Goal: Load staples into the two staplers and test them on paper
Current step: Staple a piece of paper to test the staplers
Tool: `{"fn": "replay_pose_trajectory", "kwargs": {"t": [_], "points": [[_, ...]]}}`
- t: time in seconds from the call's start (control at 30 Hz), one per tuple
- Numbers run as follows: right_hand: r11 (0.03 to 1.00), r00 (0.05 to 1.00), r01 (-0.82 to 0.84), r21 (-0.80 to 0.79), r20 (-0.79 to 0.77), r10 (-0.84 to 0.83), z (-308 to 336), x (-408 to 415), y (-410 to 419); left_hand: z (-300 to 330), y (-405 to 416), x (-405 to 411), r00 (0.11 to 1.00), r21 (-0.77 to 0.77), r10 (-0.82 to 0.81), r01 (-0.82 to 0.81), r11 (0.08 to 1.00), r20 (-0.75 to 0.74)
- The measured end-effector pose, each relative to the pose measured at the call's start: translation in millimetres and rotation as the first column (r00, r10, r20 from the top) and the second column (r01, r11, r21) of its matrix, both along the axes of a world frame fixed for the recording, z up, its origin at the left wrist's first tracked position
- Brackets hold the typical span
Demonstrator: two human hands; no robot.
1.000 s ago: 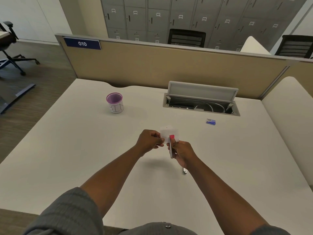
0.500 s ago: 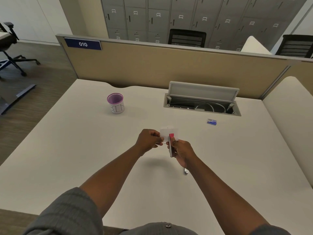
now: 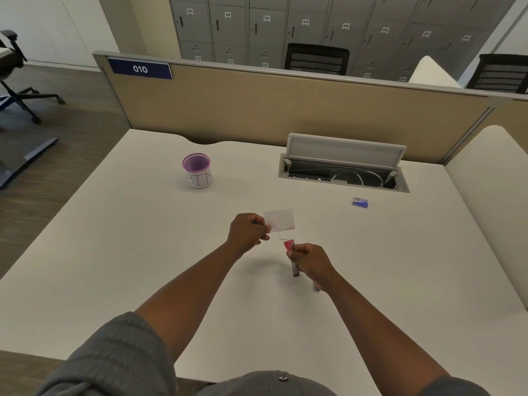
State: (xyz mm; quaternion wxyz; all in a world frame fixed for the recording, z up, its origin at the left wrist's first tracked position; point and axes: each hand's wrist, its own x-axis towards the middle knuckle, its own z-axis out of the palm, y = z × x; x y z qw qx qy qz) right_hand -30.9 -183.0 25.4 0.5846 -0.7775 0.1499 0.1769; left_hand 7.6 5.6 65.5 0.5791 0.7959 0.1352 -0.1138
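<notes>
Nearest to me, my right hand [image 3: 310, 262] is wrapped around a small stapler [image 3: 292, 257], fingers curled tight on its body. The stapler has a pink-red front end poking out past my fingertips and a darker, narrow lower part that slants back under my palm; it is held off the bench [image 3: 114, 252], tilted, with the pink tip pointing away from me. Something small and pale shows on the bench just below my right wrist, too hidden to name.

Just left of it and a little farther out, my left hand [image 3: 248, 232] is pinched shut on a slip of white paper [image 3: 280, 220], thumb and fingers gripping its left edge. The paper is a plain small rectangle, held nearly flat and free of the stapler, with a gap between the two. A second pale scrap [image 3: 287, 235] seems to lie on the bench between my hands, though it is faint.

Beyond my right hand, off to the right, a small blue box [image 3: 360, 202] sits on the bench. Beyond my left hand, well apart, stands a purple-rimmed cup [image 3: 197, 170] with writing on its white side. Farther still, past the box, the cable hatch [image 3: 344, 164] in the bench stands open with its lid raised.
</notes>
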Motion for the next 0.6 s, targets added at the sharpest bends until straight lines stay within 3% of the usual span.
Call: {"fn": "replay_pose_trajectory", "kwargs": {"t": [0.13, 0.2, 0.37, 0.6], "points": [[0.877, 0.992, -0.114, -0.467, -0.006, 0.125, -11, 4, 7, 3, 3, 4, 1.000, 0.027, -0.017, 0.017, 0.999, -0.005], [0.813, 0.993, -0.108, -0.573, -0.021, 0.117, -16, 4, 16, 3, 6, 5, 0.999, 0.040, -0.032, 0.032, 0.999, 0.000], [0.770, 1.000, -0.008, -0.637, -0.003, 0.008, -29, 1, 37, 2, 15, 8, 0.996, 0.077, -0.088, 0.087, 0.993, 0.010], [0.753, 0.999, 0.001, -0.658, -0.026, -0.025, -42, 5, 47, -2, 23, 12, 0.993, 0.043, -0.117, 0.118, 0.992, -0.016]]}}
